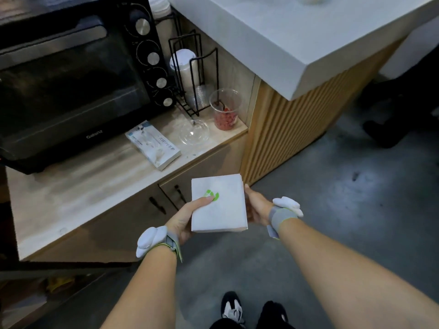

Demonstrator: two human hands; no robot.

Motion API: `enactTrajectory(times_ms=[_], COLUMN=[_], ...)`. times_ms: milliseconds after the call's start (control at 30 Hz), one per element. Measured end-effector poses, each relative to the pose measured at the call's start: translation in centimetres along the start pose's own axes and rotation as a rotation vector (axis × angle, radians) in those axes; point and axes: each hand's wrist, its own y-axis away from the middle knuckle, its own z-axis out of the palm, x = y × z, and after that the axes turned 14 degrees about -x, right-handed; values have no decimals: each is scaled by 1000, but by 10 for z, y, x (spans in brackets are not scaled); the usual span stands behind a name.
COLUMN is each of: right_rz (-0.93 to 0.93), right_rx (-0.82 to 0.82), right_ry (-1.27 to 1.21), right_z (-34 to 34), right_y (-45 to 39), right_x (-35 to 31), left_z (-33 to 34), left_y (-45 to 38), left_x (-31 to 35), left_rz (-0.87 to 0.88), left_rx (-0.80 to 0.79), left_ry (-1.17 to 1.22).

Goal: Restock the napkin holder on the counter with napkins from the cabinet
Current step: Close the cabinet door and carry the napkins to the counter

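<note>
A white stack of napkins (pixel 223 210) with a green logo on top is held flat between both hands, in front of the lower cabinet doors (pixel 171 200). My left hand (pixel 185 218) grips its left edge with the thumb on top beside the logo. My right hand (pixel 257 207) holds the right edge from the side and below. A napkin holder does not show in this view.
A low counter (pixel 71 191) carries a black oven (pixel 71 86), a flat glove box (pixel 154 144), a wire cup rack (pixel 192 74), an overturned glass (pixel 193 132) and a plastic cup with red bits (pixel 225 112). A higher white counter (pixel 285 39) juts in at the top right.
</note>
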Motion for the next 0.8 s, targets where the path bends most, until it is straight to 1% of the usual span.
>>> enactTrajectory(times_ms=[167, 300, 400, 500, 667, 800], right_rz=[-72, -185, -289, -354, -374, -380], right_rx=[-63, -137, -120, -87, -16, 60], right_ry=[-77, -139, -208, -258, -321, -340], right_z=[-43, -76, -100, -127, -189, -241], right_y=[33, 60, 85, 116, 159, 187], right_x=[7, 16, 15, 6, -2, 3], left_z=[39, 78, 116, 159, 227, 284], left_y=[-12, -29, -44, -62, -99, -128], left_x=[-2, -4, -3, 0, -5, -21], left_rz=[-35, -63, -52, -67, -133, -204], left_rx=[-58, -113, -189, -274, -308, -375], left_ry=[-91, -205, -255, -319, -392, -489])
